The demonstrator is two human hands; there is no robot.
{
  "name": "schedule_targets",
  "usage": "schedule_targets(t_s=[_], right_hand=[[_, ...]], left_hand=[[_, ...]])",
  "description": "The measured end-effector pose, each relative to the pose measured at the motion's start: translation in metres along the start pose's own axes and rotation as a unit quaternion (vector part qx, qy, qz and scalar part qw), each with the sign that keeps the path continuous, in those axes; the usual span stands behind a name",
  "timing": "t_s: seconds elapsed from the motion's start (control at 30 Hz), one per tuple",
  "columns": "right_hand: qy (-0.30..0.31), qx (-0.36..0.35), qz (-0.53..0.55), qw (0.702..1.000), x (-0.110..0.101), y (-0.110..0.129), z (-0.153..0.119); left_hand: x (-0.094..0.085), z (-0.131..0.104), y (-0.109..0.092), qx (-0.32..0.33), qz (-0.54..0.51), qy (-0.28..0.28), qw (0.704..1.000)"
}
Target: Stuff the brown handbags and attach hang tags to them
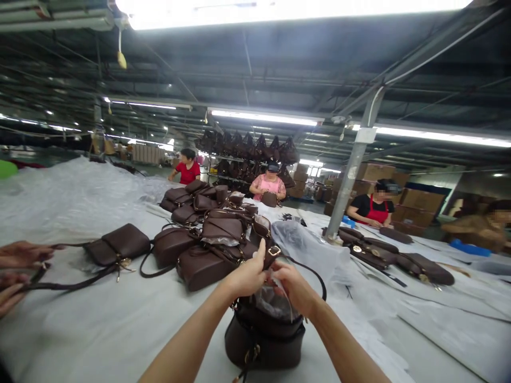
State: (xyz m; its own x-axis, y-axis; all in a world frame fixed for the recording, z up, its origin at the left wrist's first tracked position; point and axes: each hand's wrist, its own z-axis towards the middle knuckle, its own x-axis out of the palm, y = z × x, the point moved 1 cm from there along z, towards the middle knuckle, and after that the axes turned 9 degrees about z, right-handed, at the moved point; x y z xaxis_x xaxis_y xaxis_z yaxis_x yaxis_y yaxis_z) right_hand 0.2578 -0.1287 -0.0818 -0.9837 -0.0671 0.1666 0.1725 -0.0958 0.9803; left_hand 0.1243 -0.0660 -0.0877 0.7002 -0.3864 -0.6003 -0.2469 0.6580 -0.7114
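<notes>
A dark brown bag (pixel 265 343) stands upright on the white table right in front of me, its top open with clear plastic (pixel 273 302) showing inside. Above the opening, my left hand (pixel 249 272) has its fingers closed near a strap with a gold buckle (pixel 274 251), index or thumb pointing up. My right hand (pixel 293 284) is closed beside it, pinching a thin pale strip or bit of plastic over the bag; the exact item is too small to tell. The bag's dark strap loops out to the right behind my right hand.
Beyond the bag lies a pile of brown bags (pixel 207 266). At the left, another person's hands (pixel 19 266) hold the strap of a brown bag (pixel 120 244). More bags (pixel 423 266) lie right of a metal post (pixel 351 181). Several people work across the table.
</notes>
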Motion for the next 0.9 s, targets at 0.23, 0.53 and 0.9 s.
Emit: schedule_targets(t_s=[0.23, 0.53, 0.9], right_hand=[[-0.14, -0.049, 0.072, 0.986, 0.005, -0.017, 0.005], [-0.181, -0.063, 0.15, 0.97, 0.005, -0.013, 0.007], [-0.115, -0.018, 0.033, 0.993, 0.007, -0.008, 0.007]], left_hand=[[0.007, 0.004, -0.01, -0.014, 0.014, 0.016, 1.0], [0.024, -0.02, -0.013, -0.026, -0.096, -0.114, 0.989], [0.031, -0.006, -0.003, -0.088, -0.334, -0.135, 0.929]])
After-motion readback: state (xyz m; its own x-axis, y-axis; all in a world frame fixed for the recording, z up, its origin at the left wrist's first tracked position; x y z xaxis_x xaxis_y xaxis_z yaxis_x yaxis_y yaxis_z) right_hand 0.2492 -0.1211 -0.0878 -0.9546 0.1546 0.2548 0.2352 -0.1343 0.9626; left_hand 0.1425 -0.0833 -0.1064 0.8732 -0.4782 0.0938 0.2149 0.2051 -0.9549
